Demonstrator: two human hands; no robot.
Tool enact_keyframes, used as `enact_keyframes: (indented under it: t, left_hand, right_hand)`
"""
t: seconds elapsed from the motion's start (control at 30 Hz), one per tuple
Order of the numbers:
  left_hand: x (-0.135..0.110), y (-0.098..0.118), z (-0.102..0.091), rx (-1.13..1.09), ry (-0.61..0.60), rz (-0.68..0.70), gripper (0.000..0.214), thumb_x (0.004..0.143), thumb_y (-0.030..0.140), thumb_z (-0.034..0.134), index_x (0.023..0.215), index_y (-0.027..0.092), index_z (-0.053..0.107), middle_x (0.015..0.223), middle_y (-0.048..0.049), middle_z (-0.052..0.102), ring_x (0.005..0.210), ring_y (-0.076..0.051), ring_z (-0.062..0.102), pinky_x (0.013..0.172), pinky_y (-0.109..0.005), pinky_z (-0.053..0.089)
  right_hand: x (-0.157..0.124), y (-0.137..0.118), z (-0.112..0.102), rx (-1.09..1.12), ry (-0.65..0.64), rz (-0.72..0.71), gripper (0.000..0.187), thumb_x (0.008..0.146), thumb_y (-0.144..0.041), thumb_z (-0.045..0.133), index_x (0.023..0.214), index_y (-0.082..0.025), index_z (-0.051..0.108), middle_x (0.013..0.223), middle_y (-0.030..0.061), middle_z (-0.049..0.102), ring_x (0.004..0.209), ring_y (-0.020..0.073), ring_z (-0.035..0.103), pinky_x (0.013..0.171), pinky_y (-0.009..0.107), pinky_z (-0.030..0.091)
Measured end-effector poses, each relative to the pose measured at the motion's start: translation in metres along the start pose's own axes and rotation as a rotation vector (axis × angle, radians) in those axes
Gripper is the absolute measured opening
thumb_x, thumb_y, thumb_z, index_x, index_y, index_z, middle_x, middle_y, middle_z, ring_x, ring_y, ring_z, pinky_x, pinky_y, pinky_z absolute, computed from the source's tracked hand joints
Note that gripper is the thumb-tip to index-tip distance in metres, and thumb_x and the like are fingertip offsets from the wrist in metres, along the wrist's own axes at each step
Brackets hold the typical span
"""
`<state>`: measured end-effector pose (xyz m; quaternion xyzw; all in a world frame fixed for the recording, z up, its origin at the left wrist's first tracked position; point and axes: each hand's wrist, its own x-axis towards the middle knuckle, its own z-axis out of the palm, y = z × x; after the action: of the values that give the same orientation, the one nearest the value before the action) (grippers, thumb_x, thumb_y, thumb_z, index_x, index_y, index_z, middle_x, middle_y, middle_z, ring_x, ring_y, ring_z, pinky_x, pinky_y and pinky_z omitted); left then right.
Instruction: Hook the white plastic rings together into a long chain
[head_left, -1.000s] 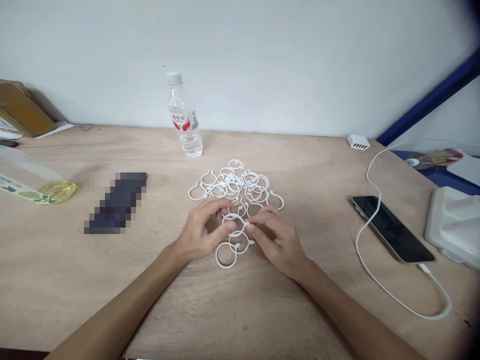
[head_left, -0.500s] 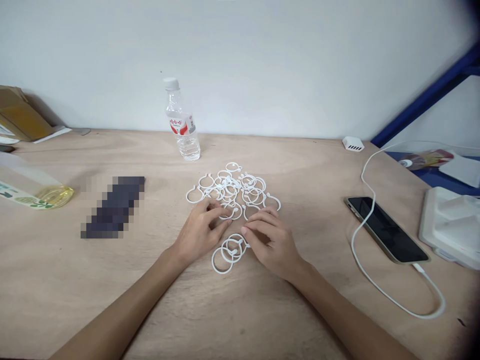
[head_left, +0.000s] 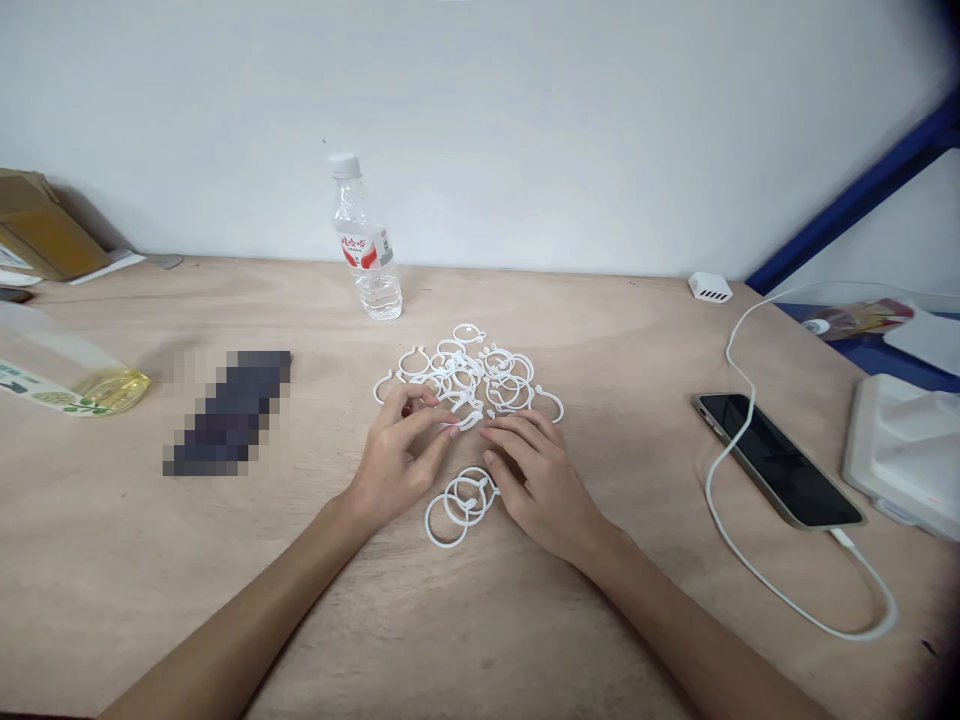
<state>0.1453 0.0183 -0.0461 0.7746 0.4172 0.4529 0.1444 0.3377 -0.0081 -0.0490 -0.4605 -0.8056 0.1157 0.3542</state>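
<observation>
A heap of several white plastic rings [head_left: 472, 375] lies on the wooden table [head_left: 300, 560]. My left hand [head_left: 401, 455] reaches into the near edge of the heap and pinches one white ring [head_left: 459, 415] between thumb and fingers. My right hand [head_left: 536, 475] rests beside it with fingers stretched toward the heap, its fingertips next to that ring. A short chain of linked rings [head_left: 459, 505] lies on the table between my two hands, and neither hand holds it.
A water bottle [head_left: 365, 245] stands behind the heap. A phone [head_left: 780, 470] on a white cable [head_left: 750, 575] lies at the right, with a white box [head_left: 904, 450] beyond it. A blurred dark object [head_left: 229, 410] and a lying bottle of yellow liquid [head_left: 71, 385] are at the left.
The linked rings, held up by both hands a second ago, now lie on the table. My left hand has moved forward to the heap and pinched a loose ring.
</observation>
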Motion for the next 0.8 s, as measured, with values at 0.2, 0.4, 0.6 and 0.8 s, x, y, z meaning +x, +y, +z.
enact_keyframes:
  t: [0.2, 0.4, 0.6, 0.8]
  left_hand:
    - [0.0000, 0.0016, -0.0013, -0.023, -0.027, 0.008, 0.009, 0.087, 0.016, 0.058, 0.091, 0.018, 0.066, 0.101, -0.0062, 0.049, 0.094, -0.018, 0.055, 0.085, -0.034, 0.047]
    - [0.0014, 0.0037, -0.0023, -0.046, -0.024, 0.027, 0.010, 0.087, 0.015, 0.058, 0.091, 0.018, 0.066, 0.100, -0.0061, 0.048, 0.094, -0.018, 0.054, 0.085, -0.034, 0.046]
    - [0.0003, 0.0037, -0.0024, -0.003, -0.011, 0.005, 0.009, 0.087, 0.017, 0.058, 0.089, 0.018, 0.066, 0.105, -0.0068, 0.046, 0.092, -0.017, 0.053, 0.086, -0.035, 0.047]
    - [-0.0019, 0.0027, -0.0033, 0.051, -0.126, -0.046, 0.010, 0.091, 0.020, 0.050, 0.096, 0.019, 0.059, 0.132, -0.0118, 0.044, 0.130, -0.027, 0.041, 0.104, -0.043, 0.040]
  right_hand:
    - [-0.0001, -0.0004, -0.0001, -0.060, -0.044, 0.004, 0.029, 0.089, -0.013, 0.050, 0.115, -0.019, 0.062, 0.114, 0.0082, 0.065, 0.113, 0.0256, 0.048, 0.099, 0.047, 0.043]
    - [-0.0004, -0.0043, -0.0023, -0.178, -0.148, 0.009, 0.035, 0.092, -0.024, 0.050, 0.126, -0.023, 0.058, 0.133, 0.0120, 0.051, 0.124, 0.0304, 0.040, 0.101, 0.052, 0.039]
    - [-0.0010, -0.0047, -0.0014, -0.166, -0.137, 0.033, 0.034, 0.096, -0.029, 0.044, 0.126, -0.025, 0.059, 0.134, 0.0115, 0.049, 0.128, 0.0292, 0.037, 0.104, 0.052, 0.037]
    - [0.0004, -0.0013, 0.0004, -0.053, 0.024, 0.078, 0.026, 0.095, -0.027, 0.046, 0.109, -0.017, 0.065, 0.117, 0.0129, 0.058, 0.116, 0.0268, 0.047, 0.102, 0.050, 0.040]
